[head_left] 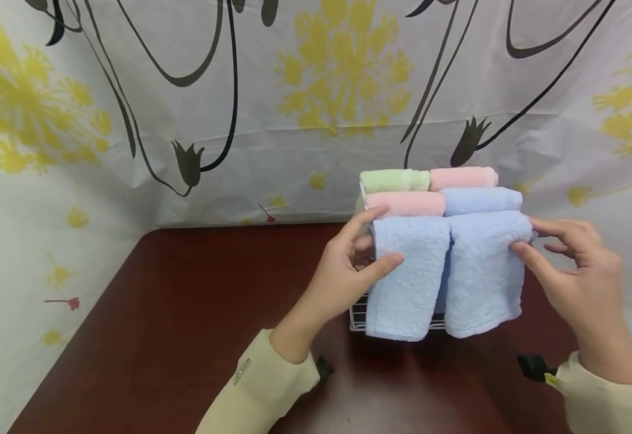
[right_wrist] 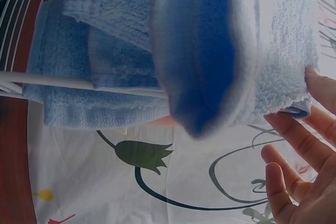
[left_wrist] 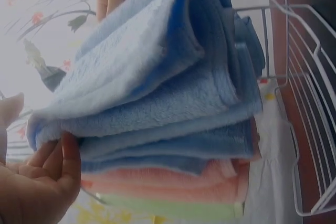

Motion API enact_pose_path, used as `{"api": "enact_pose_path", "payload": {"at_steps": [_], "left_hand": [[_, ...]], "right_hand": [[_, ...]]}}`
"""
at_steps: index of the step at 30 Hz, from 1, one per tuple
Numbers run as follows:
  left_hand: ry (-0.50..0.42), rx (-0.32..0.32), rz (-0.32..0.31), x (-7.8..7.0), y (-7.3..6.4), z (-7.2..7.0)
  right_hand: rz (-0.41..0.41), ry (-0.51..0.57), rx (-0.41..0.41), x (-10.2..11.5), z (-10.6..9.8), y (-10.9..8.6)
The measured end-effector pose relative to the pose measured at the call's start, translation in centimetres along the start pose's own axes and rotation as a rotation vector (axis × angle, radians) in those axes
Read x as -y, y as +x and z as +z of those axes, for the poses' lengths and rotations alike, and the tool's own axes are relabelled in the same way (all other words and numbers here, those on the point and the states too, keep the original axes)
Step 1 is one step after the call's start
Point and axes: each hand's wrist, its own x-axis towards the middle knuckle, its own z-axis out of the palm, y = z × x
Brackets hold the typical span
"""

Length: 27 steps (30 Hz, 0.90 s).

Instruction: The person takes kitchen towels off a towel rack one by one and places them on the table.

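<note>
Two folded light-blue towels, a left one (head_left: 409,277) and a right one (head_left: 486,271), hang side by side at the front of a white wire basket (head_left: 358,313). At the left one's outer edge is my left hand (head_left: 343,265), its thumb overlapping the towel's front in the head view. The left wrist view shows its fingers (left_wrist: 71,153) against the towel's underside, the thumb standing apart. My right hand (head_left: 587,265) pinches the upper outer edge of the right towel between thumb and index finger; its other fingers (right_wrist: 283,182) are free of the cloth.
Behind the front towels sit a rolled pink towel (head_left: 405,203), another blue towel (head_left: 481,200), a green towel (head_left: 394,179) and a second pink one (head_left: 462,176). The basket stands on a dark red-brown table (head_left: 213,313). A flower-printed white sheet (head_left: 294,169) hangs behind it.
</note>
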Motion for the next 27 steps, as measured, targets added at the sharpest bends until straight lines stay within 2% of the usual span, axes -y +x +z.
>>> {"api": "enact_pose_path", "payload": {"at_steps": [3,9,14,21,27], "left_hand": [[-0.026,-0.027,-0.008,0.1,0.3,0.4],[-0.058,-0.065,0.031,0.4,0.5,0.5],[-0.057,-0.098,0.023,0.2,0.3,0.7],[0.012,-0.17,0.046,-0.7,0.5,1.1],[-0.029,-0.176,0.052,-1.5,1.1,0.6]], "right_hand": [[0.001,0.011,-0.004,-0.3,-0.1,0.1],[-0.005,0.04,-0.008,-0.6,0.0,0.0],[0.013,0.108,-0.057,0.0,0.4,-0.3],[0.02,0.079,-0.069,0.1,0.5,-0.1],[0.028,0.041,-0.055,-0.6,0.6,-0.2]]}}
